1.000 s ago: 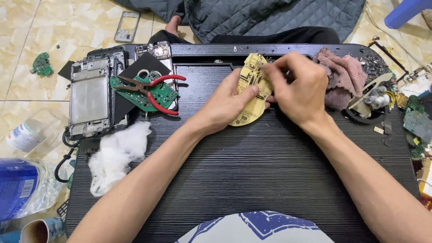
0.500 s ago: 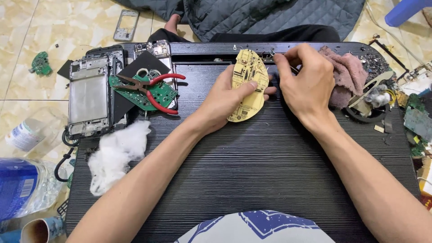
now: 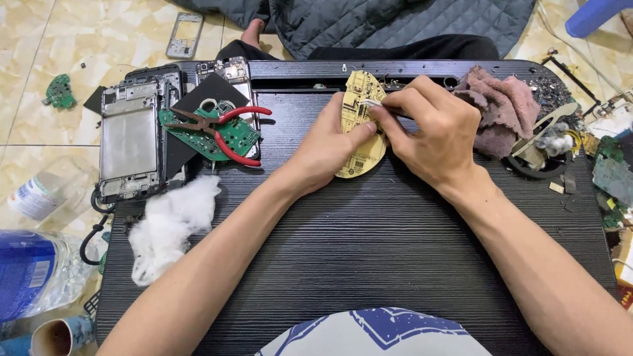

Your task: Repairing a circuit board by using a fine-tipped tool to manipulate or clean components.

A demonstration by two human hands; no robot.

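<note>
Right hand: fingers pinched tight on a thin metal tool, probably tweezers, tip touching the upper face of the yellow circuit board. Left hand: fingers closed narrow around the board's lower edge, thumb on its face, propping it tilted off the black surface. Board sat near the surface's far edge, roughly centre, between the two hands.

Just right of the right hand: crumpled pinkish-brown rag, touching the surface. Beyond it, a dark ring-shaped part with a wad of grey fluff, plus small debris along the right edge.

Left of the left hand, apart from it: red-handled pliers lay across a green circuit board. Next to that, a bare metal phone frame, face up, at the surface's left corner. White cotton wad lay nearer the person, beside the left forearm.

On the tiled floor: another small green board, a loose phone frame, clear plastic bottles at lower left. Dark quilted fabric lay beyond the far edge.
</note>
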